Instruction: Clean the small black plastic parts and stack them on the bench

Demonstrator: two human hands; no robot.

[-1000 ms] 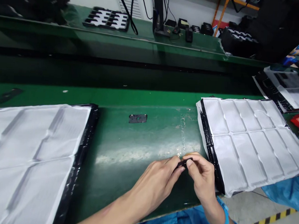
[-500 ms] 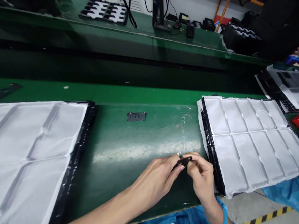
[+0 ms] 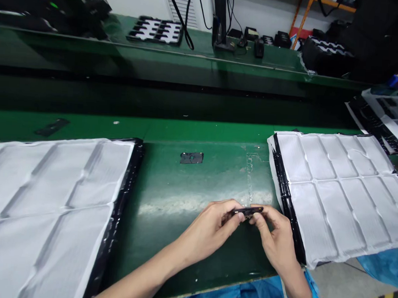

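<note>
Between my two hands is a small, flat black part (image 3: 248,211), held nearly edge-on above the green bench (image 3: 166,241). My left hand (image 3: 216,226) pinches its left end between thumb and fingers. Its right end is gripped by my right hand (image 3: 274,237), thumb below and fingers behind. The part's exact kind cannot be made out. A flat black plate (image 3: 191,158) with a small square hole lies on the bench beyond my hands. Farther left rests another dark flat plate (image 3: 52,127).
Stacked black trays covered by white sheets stand on the left (image 3: 78,191) and right (image 3: 338,189). At the back, a raised shelf carries a black-and-white tray (image 3: 155,30), a monitor stand (image 3: 222,42) and small black devices. More trays (image 3: 389,120) sit far right.
The black part has turned from a slant to nearly level, and my fingers have shifted along its ends. The whole view has swung slightly left and up.
</note>
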